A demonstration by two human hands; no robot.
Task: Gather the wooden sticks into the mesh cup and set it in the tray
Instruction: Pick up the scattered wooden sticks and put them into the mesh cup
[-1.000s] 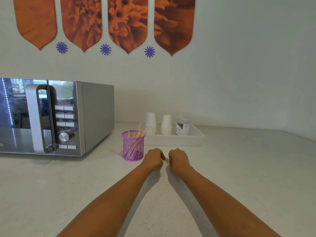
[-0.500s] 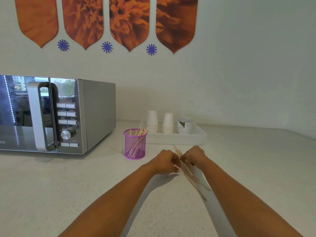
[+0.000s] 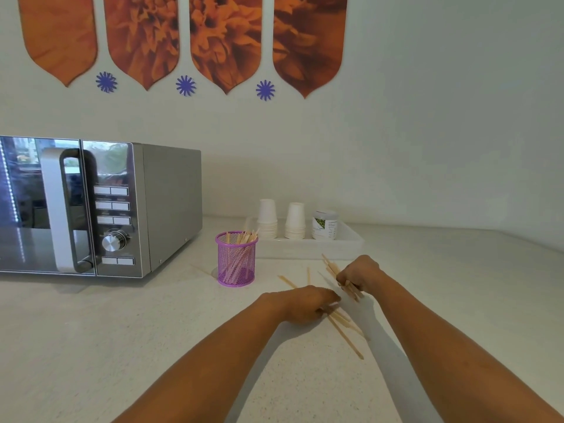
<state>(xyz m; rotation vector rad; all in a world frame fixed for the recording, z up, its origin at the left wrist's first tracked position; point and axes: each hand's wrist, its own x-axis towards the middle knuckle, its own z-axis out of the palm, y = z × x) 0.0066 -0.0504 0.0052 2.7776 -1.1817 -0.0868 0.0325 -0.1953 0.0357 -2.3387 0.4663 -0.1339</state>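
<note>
A purple mesh cup (image 3: 236, 259) stands upright on the white counter with several wooden sticks leaning inside it. My right hand (image 3: 360, 274) grips a bundle of wooden sticks (image 3: 332, 268) just above the counter, right of the cup. My left hand (image 3: 305, 303) lies lower and nearer to me, its fingers curled over more sticks (image 3: 346, 332) that fan out across the counter toward me. Two loose sticks (image 3: 287, 281) lie between my left hand and the cup. Another stick (image 3: 200, 270) lies left of the cup. The white tray (image 3: 351, 247) sits behind, by the wall.
Two stacks of white paper cups (image 3: 267, 219) and a small jar (image 3: 324, 225) stand in the tray. A steel microwave (image 3: 122, 209) fills the left side of the counter, close to the mesh cup.
My hands rose from the counter with a bundle of sticks between them, then came apart. The right keeps a bundle. The left has dropped onto sticks now spread on the counter.
</note>
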